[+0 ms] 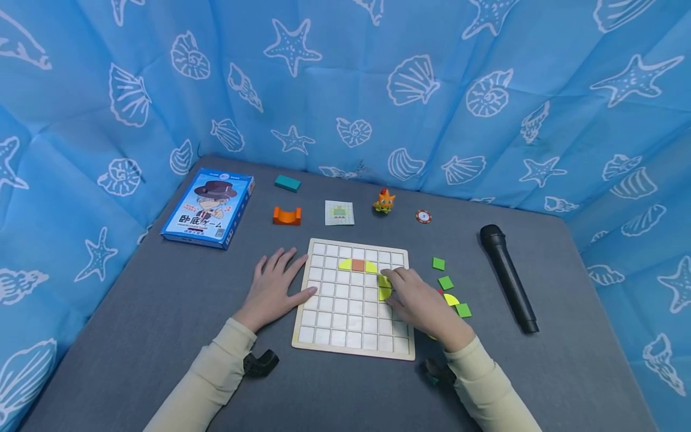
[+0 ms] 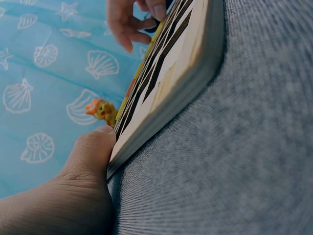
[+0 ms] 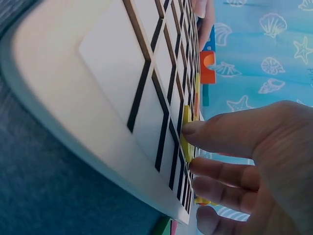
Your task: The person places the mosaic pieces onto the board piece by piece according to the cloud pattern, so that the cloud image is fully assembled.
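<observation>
Cream sleeves (image 1: 202, 378) come in at 7 and 5 o'clock, each leading up to a bare hand. At 9 o'clock the left hand (image 1: 272, 294) lies with its fingers spread apart on the grey tabletop (image 1: 162, 336), its thumb resting on the edge of the gridded board (image 1: 353, 355). The right hand (image 1: 421, 300) reaches in over the board's 3 o'clock side, thumb and bent forefinger together on a pair of yellow pieces (image 1: 385, 293) in the grid, clamped on them from either end. Toward 12 o'clock in the grid, an orange-red square (image 1: 358, 265) sits between two yellow quarter pieces (image 1: 345, 264). Just beyond the right hand, from 2 to 3 o'clock, lie green squares (image 1: 445, 282) and a loose yellow piece (image 1: 452, 299). Farther out at 3 is a black microphone (image 1: 510, 279). Above the board, a printed card (image 1: 339, 213) lies at 12, a toy figure (image 1: 384, 203) stands between 12 and 1, and a round chip (image 1: 423, 216) lies between 1 and 2. An orange block (image 1: 287, 217) and a teal block (image 1: 287, 183) are near 11, a blue game box (image 1: 207, 210) at 10. Blue cloth (image 1: 351, 72) with white shells hangs behind.
</observation>
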`<action>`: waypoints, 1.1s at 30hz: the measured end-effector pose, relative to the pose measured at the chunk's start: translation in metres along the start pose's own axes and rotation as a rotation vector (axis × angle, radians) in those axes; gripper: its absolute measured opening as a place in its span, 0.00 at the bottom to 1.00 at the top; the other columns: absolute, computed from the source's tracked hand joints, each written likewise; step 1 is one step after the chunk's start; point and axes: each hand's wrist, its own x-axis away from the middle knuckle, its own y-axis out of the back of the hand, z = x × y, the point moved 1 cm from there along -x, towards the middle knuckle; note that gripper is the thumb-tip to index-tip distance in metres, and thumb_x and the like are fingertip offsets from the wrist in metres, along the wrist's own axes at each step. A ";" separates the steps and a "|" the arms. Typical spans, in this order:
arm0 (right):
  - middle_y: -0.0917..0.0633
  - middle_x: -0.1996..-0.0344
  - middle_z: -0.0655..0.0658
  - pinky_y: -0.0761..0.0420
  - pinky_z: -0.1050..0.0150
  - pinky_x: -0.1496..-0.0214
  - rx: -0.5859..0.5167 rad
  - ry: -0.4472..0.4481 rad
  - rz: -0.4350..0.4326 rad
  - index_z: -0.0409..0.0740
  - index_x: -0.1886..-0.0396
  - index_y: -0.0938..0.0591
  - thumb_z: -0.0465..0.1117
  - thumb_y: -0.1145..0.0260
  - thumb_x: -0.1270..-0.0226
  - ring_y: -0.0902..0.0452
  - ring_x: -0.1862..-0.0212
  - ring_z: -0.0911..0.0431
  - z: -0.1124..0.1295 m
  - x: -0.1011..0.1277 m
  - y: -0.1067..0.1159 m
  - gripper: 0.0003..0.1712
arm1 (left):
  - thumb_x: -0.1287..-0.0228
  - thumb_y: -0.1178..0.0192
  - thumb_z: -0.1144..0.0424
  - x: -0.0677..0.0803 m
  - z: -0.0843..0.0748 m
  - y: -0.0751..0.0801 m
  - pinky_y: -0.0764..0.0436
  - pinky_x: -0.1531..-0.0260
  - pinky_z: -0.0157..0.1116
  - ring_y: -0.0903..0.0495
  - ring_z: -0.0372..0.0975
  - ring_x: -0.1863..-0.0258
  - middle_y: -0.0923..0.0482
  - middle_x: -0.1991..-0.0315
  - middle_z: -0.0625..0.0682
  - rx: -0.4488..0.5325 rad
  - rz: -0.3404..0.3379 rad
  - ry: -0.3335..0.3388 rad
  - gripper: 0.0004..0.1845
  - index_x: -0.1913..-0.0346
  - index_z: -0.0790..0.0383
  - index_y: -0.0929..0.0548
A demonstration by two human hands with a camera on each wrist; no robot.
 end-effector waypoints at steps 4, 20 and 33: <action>0.22 0.50 0.47 0.20 0.60 0.52 -0.003 -0.004 0.008 0.44 0.37 0.28 0.41 0.30 0.40 0.28 0.47 0.55 0.000 -0.001 0.000 0.31 | 0.40 0.51 0.29 0.000 0.000 0.001 0.58 0.32 0.61 0.54 0.53 0.26 0.46 0.26 0.55 -0.001 -0.002 0.000 0.43 0.26 0.47 0.40; 0.21 0.51 0.46 0.21 0.60 0.54 -0.015 0.006 0.002 0.44 0.41 0.25 0.40 0.30 0.40 0.27 0.48 0.54 0.000 0.001 0.002 0.27 | 0.40 0.51 0.29 -0.001 -0.001 0.002 0.57 0.32 0.61 0.54 0.53 0.26 0.47 0.25 0.55 0.003 -0.002 -0.004 0.43 0.26 0.47 0.40; 0.20 0.52 0.42 0.21 0.53 0.55 -0.040 -0.049 -0.072 0.39 0.43 0.23 0.41 0.30 0.39 0.25 0.52 0.50 -0.036 0.023 0.017 0.25 | 0.40 0.51 0.29 0.002 -0.001 0.002 0.58 0.32 0.60 0.54 0.53 0.26 0.47 0.25 0.55 0.011 -0.003 -0.006 0.43 0.26 0.46 0.41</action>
